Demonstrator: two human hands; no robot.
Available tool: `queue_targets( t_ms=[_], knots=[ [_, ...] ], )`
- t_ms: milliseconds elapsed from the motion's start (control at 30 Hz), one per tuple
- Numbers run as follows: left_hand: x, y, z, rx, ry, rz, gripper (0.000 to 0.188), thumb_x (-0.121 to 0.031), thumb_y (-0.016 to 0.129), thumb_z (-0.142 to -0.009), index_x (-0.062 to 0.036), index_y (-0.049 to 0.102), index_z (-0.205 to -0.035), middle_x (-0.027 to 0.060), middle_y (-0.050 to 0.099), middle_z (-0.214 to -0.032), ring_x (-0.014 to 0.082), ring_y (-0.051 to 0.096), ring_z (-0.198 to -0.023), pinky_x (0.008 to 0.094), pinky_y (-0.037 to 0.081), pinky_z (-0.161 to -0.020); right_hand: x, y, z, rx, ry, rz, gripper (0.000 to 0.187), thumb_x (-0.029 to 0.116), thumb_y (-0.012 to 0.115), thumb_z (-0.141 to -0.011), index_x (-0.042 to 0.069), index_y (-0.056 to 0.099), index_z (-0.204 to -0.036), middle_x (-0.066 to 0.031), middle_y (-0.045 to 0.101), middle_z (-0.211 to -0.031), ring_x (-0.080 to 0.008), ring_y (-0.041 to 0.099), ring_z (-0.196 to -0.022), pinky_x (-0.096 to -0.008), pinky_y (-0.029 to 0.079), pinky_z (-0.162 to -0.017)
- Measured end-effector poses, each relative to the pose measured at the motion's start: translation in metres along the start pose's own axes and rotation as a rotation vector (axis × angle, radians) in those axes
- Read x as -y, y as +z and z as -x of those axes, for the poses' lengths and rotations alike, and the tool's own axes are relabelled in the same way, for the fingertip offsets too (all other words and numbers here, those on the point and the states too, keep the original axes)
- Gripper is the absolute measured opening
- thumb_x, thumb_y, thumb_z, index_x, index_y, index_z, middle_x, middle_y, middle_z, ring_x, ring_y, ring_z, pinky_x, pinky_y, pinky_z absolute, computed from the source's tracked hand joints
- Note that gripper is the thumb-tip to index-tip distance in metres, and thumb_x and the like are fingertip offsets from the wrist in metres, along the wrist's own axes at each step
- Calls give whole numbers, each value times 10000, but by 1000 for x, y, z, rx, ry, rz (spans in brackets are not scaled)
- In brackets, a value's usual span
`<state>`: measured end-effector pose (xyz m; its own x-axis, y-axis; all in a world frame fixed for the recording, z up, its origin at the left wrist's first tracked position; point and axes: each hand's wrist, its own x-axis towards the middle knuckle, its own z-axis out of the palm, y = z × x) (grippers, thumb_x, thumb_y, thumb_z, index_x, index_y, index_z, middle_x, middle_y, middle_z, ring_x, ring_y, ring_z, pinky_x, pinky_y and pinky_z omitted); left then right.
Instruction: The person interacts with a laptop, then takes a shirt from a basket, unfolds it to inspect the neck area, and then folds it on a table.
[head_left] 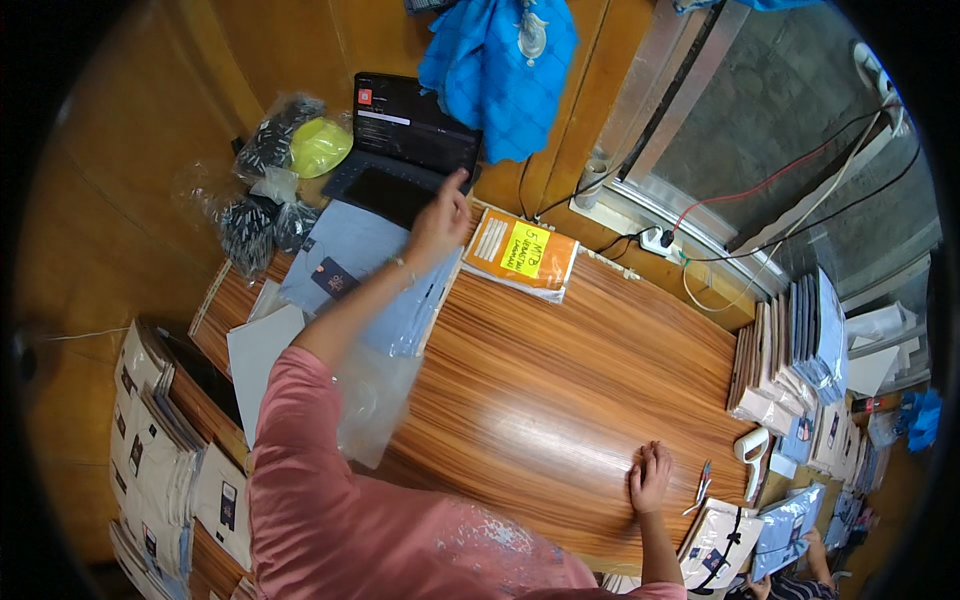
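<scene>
My left hand [440, 225] reaches across to an open laptop [415, 125] at the far left of the table. Its fingers are partly stretched out by the screen's lower right corner, and nothing shows in them. Under that forearm lie light blue folded garments [375, 245] in clear plastic, with a dark tag [334, 277] on top. My right hand [650, 475] rests palm down on the wooden tabletop [560, 400], fingers extended and holding nothing. Close to its right are small scissors or snips [704, 482] and a white handheld scanner [751, 455].
An orange packet [520, 255] with a yellow label lies along the back edge. Bagged dark tags [255, 225] sit left of the laptop. Stacked packaged garments [770, 360] line the right; more [150, 455] stand lower left. Another person's hands [815, 548] hold a blue package [787, 530].
</scene>
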<state>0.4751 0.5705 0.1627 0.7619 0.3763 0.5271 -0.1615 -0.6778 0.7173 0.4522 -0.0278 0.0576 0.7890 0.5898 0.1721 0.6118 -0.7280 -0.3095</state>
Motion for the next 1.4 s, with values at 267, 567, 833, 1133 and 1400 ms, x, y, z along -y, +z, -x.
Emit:
queue_targets(
  t_ms=[267,567,833,1133,1400],
  knots=[
    [-76,69,75,749,380,-250,577,-170,602,-848,-34,363,-1355,160,521,-1113,269,501,-1046,399,427,-893,-1,-1,-2,6,0,5,398,180,541,-792,33,524,-1161,-199,451,-1285,-365,388,-1229,-521,253,-1035],
    [-81,179,173,957,390,56,575,-236,602,-847,-44,377,-1340,161,363,-1334,302,294,-1289,517,242,-1072,-1,-2,-3,-13,-7,-16,394,176,550,-788,39,544,-1157,-200,465,-1282,-357,400,-1226,-507,251,-1047],
    [-108,187,208,804,489,-92,520,-325,574,-863,-62,418,-1283,143,424,-1270,297,339,-1259,523,217,-1086,2,-2,1,-4,14,-50,385,176,558,-809,38,545,-1169,-189,461,-1302,-363,391,-1238,-506,245,-1048],
    [-86,167,174,390,353,152,529,-135,607,-827,-51,372,-1294,173,411,-1271,316,350,-1249,459,270,-1070,-1,-4,-1,-12,10,-49,386,194,560,-809,61,551,-1171,-165,468,-1290,-354,401,-1220,-507,255,-1043],
    [-20,10,-25,-658,222,-438,609,-63,610,-758,23,336,-1295,227,359,-1310,391,323,-1230,473,234,-1041,1,-6,0,-26,12,-41,384,182,564,-798,60,549,-1162,-168,471,-1276,-347,400,-1222,-507,261,-1034]
  ],
)
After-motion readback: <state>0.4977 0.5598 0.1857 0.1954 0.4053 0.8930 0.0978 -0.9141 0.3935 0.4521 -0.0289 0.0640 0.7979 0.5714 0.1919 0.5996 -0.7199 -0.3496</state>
